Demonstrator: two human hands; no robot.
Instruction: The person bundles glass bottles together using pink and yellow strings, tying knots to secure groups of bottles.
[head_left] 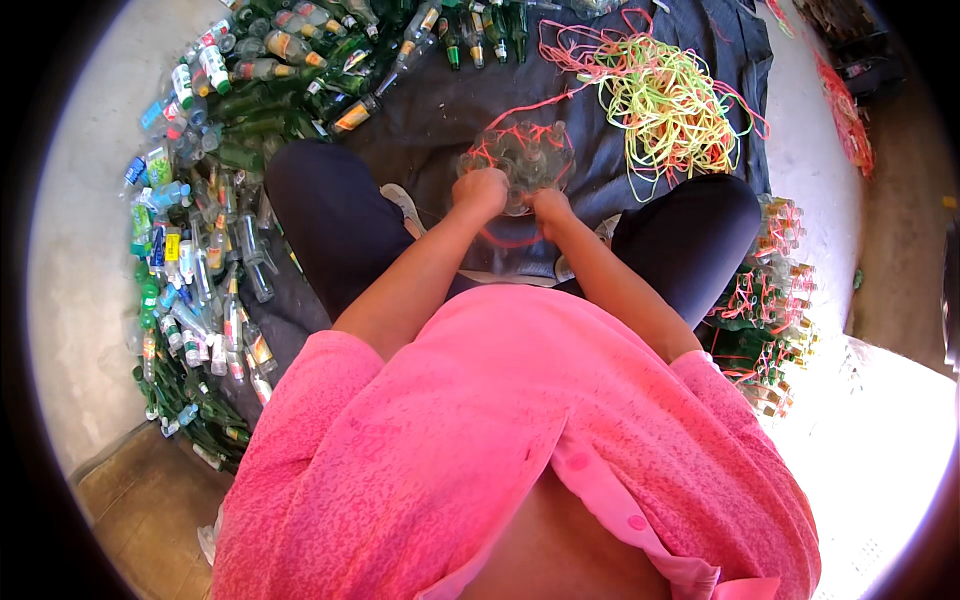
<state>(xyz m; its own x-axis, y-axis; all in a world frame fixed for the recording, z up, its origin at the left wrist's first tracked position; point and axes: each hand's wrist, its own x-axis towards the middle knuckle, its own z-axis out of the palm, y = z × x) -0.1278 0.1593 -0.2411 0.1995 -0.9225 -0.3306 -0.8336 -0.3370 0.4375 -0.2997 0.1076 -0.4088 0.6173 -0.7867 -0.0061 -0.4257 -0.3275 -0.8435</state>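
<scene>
Between my knees stands a bundle of colourless glass bottles (530,160), with red plastic strap wound among their necks. At the bundle's near left side, my left hand (482,192) is closed in a fist on the red strap (510,241). My right hand (550,208) is closed at the near right side, also on the strap. A loop of it hangs down between both fists. Another length of strap runs from the bundle up to a loose heap of yellow-green and red strapping (665,105). The fingertips are hidden from view.
Loose green and colourless bottles (210,250) are piled along the left and far left. Several green bottles (497,33) stand at the far edge of the dark sheet (430,115). Strapped bottle bundles (765,300) stand beyond my right knee. Red netting-like material (845,115) lies far right.
</scene>
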